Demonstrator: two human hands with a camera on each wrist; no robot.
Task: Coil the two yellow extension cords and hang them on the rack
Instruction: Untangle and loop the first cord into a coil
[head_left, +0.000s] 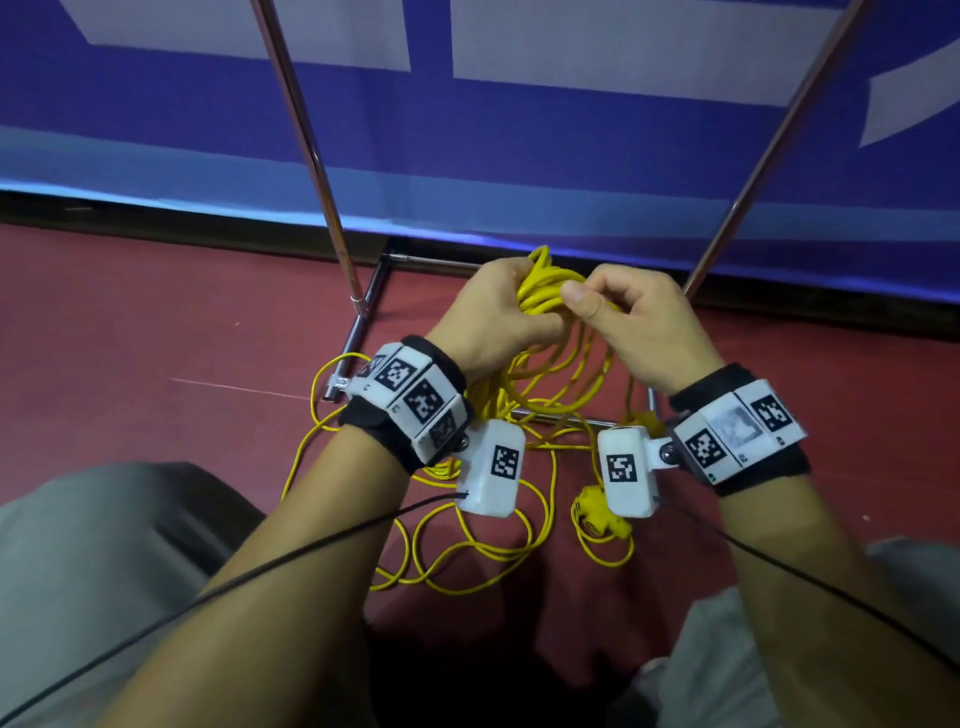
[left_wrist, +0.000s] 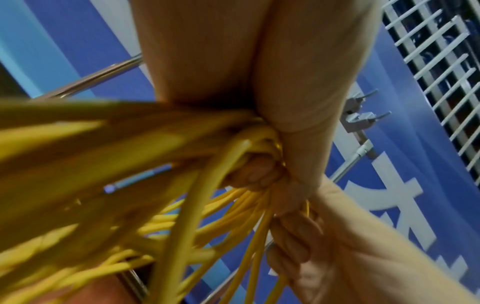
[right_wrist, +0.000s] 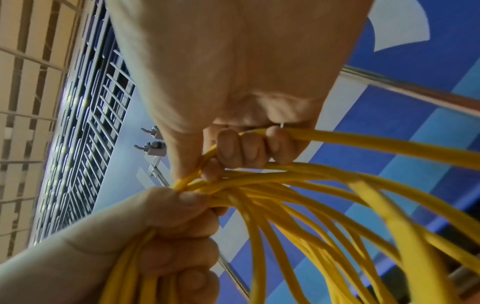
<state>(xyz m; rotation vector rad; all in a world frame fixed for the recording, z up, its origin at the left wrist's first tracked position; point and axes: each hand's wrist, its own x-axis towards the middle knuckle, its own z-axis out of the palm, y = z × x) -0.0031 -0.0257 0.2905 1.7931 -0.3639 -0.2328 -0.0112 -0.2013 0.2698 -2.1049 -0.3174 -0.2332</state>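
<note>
My left hand (head_left: 501, 312) grips a bundle of yellow cord loops (head_left: 540, 288) in front of the rack, and the loops hang down from the fist toward the floor. My right hand (head_left: 608, 306) is right beside it, thumb and fingers curled round a strand (right_wrist: 363, 142) of the same cord at the top of the bundle. The right wrist view shows my left hand (right_wrist: 179, 224) wrapped around the bunched loops (right_wrist: 259, 191). More yellow cord (head_left: 467, 545) lies in loose curls on the floor below, with a yellow plug block (head_left: 597, 512) among them.
Two slanted metal rack poles (head_left: 306, 156) (head_left: 774, 140) rise from a base frame (head_left: 363, 322) on the red floor. A blue and white banner (head_left: 571, 130) stands behind. Hook fittings (right_wrist: 153, 148) sit high on the rack. My knees (head_left: 78, 545) are at both lower corners.
</note>
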